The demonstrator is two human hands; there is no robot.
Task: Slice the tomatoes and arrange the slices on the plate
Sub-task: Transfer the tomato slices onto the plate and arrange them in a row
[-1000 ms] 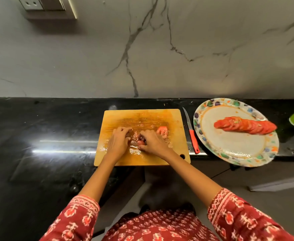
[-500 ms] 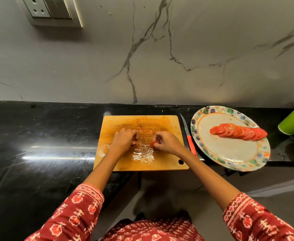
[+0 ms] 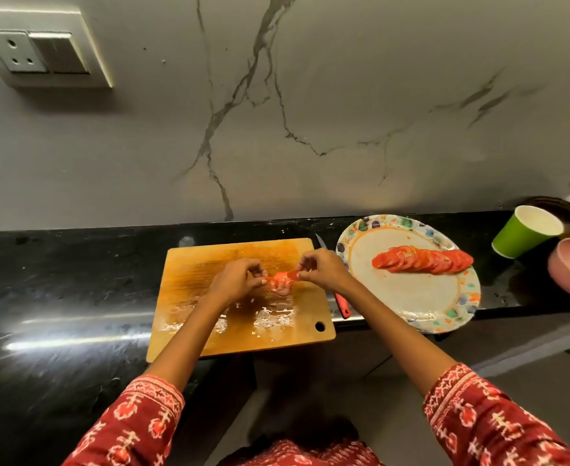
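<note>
Where a second ago both hands were pressed low on the cutting board [image 3: 243,317], gathering cut tomato, now lifted just above it: left hand [image 3: 235,280] and right hand [image 3: 320,270] each pinching an end of a small stack of slices [image 3: 282,279], fingers curled round it. Knife [image 3: 341,302] lying idle on the bench [image 3: 58,297] between board and plate [image 3: 411,307], one overlapped row of slices [image 3: 421,260] already laid there. Likely means cutting is done for this batch, with the carry across to the plate and a second row to come, though wet, limp slices could slip apart midway.
</note>
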